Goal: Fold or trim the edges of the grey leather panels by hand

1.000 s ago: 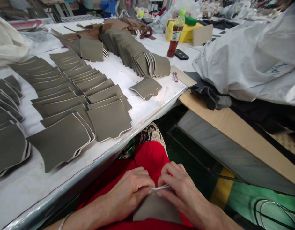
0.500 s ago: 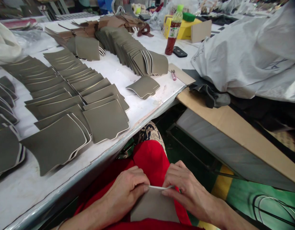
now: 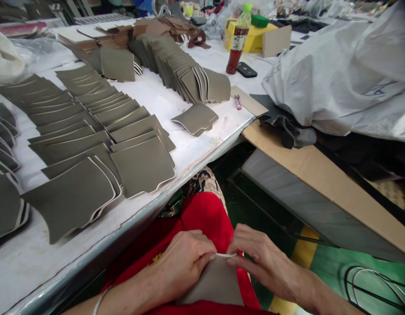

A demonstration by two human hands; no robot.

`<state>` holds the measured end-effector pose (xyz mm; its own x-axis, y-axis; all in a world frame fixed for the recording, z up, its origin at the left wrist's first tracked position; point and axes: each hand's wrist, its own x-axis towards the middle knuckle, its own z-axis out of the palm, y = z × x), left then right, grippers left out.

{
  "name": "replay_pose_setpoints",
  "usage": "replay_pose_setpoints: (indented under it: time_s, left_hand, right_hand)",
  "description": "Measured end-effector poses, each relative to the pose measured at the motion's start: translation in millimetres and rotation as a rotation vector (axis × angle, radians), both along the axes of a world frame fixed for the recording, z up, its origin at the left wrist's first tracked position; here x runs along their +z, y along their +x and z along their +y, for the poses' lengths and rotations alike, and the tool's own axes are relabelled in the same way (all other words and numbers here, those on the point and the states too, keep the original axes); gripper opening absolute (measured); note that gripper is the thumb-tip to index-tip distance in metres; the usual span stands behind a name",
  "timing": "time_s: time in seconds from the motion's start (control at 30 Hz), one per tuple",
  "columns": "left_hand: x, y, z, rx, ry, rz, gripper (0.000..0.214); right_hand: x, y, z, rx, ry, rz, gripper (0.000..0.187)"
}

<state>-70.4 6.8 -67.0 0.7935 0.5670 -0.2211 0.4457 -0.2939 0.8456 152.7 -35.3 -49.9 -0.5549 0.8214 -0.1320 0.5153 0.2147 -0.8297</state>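
On my lap, over red cloth, lies a grey-olive cut piece with a white edge. My left hand pinches its top edge from the left, fingers closed. From the right, my right hand pinches the same white edge, thumb and forefinger pressed together. Both hands sit close together below the table's front edge.
The white table carries overlapping rows of like grey pieces, a fanned stack, and a small pile near the edge. A bottle, phone, yellow box stand behind. White sacking and cardboard lie right.
The view has shifted slightly. My hands stay on the piece's top edge, now a little closer together, and the piece has tilted slightly on my lap.
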Motion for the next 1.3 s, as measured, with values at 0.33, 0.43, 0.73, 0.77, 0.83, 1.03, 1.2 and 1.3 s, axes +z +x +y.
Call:
replay_pose_setpoints:
  time_s: [0.33, 0.43, 0.73, 0.77, 0.83, 1.03, 1.2, 1.3]
  left_hand:
    - [-12.1, -0.3, 0.3, 0.038, -0.017, 0.034, 0.026]
    - [-12.3, 0.7, 2.2, 0.035, -0.039, 0.057, 0.023]
    - [-3.8, -13.0, 8.9, 0.041, -0.074, 0.166, 0.01]
    - [-2.0, -16.8, 10.2, 0.058, -0.107, 0.181, 0.006]
    - [0.6, -23.3, 11.9, 0.088, -0.162, 0.194, 0.008]
    - [-2.3, -26.0, 8.8, 0.151, -0.262, 0.115, 0.01]
    - [-2.5, -28.0, 7.3, 0.178, -0.268, 0.07, 0.01]
    - [-1.9, -32.6, 7.2, 0.186, -0.286, 0.061, 0.01]
  right_hand:
    - [-24.5, -5.8, -4.3, -0.084, -0.051, 0.02, 0.043]
    - [-20.7, -6.8, -3.9, -0.073, -0.115, 0.003, 0.033]
    - [-31.3, -15.9, -5.6, -0.13, -0.113, 0.081, 0.034]
    - [-32.3, -15.0, -5.3, -0.136, -0.118, 0.082, 0.034]
    - [-31.8, -13.0, -3.9, -0.128, -0.141, 0.074, 0.035]
    - [-23.2, -22.2, 2.8, 0.001, -0.115, -0.067, 0.019]
    - [-27.1, -42.8, 5.1, 0.085, -0.08, -0.178, 0.018]
    - [-30.6, -47.9, 4.9, 0.078, -0.088, -0.2, 0.026]
